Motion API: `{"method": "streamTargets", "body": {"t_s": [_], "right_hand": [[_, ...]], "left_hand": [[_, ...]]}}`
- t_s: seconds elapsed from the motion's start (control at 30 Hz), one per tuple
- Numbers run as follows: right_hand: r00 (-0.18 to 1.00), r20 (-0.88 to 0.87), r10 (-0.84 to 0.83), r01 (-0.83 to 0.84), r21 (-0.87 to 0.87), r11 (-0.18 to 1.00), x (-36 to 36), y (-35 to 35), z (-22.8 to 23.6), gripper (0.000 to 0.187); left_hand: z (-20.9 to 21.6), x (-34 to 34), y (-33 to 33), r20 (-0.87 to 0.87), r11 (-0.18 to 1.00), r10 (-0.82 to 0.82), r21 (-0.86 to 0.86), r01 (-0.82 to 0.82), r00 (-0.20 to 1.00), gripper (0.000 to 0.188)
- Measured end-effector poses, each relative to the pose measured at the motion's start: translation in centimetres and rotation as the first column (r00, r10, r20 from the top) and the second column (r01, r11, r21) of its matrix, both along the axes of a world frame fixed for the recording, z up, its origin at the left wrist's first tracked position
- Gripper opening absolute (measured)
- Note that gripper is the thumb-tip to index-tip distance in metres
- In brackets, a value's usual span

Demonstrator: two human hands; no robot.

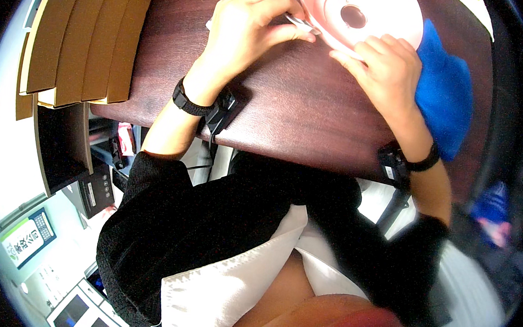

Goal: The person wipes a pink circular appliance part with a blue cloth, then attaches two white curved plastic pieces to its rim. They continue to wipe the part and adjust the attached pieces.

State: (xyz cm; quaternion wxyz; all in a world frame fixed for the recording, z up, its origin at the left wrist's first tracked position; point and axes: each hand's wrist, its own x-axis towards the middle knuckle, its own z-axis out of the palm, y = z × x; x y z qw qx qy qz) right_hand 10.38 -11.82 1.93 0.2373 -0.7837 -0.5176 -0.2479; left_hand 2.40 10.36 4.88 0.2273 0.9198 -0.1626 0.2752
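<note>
At the top of the table lies a pink round dish-like thing (322, 11) with a raised ring and a dark round centre; its far edge is cut off by the picture. My right hand (389, 69) grips its near rim, fingers over the edge and thumb stretched along it. Left of the rim, my left hand (250, 27) pinches a small white piece (301, 24) between thumb and fingers. That piece looks thin and crumpled, but I cannot tell its kind. A blue cloth (445, 95) lies beside my right wrist.
Brown cardboard boxes or files (87, 39) stand in a row at the left end of the dark wooden table (290, 110). Black devices are strapped at both wrists, a cable hanging from the left one. Below left is a dark open shelf (63, 148).
</note>
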Motion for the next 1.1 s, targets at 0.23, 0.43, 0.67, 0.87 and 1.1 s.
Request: {"method": "streamTargets", "body": {"t_s": [0.23,0.43,0.67,0.87,1.1], "right_hand": [[1.0,-0.001,0.008,-0.008,-0.001,1.0,0.1,-0.1,0.0,0.03],[1.0,-0.002,0.023,-0.023,0.016,1.0,0.1,-0.2,0.1,0.031],[1.0,0.0,0.024,-0.024,0.012,1.0,0.2,-0.3,0.0,0.03],[0.999,-0.002,0.043,-0.043,0.049,0.998,0.5,-0.4,-0.8,0.028],[0.999,-0.011,0.044,-0.043,0.054,0.998,0.4,-0.5,-0.8,0.026]], "left_hand": [[-0.1,-0.2,-0.4,-0.078,0.996,0.031,-0.082,-0.038,0.996,0.028],[-0.2,-0.3,-0.4,-0.078,0.995,0.048,-0.078,-0.054,0.996,0.027],[-0.1,-0.4,-0.8,-0.081,0.994,0.072,-0.071,-0.078,0.994,0.028],[-1.2,-0.3,-0.1,-0.035,0.993,0.104,-0.044,-0.106,0.994,0.031],[-0.6,-0.6,-0.6,-0.079,0.993,0.112,-0.022,-0.114,0.991,0.03]]}}
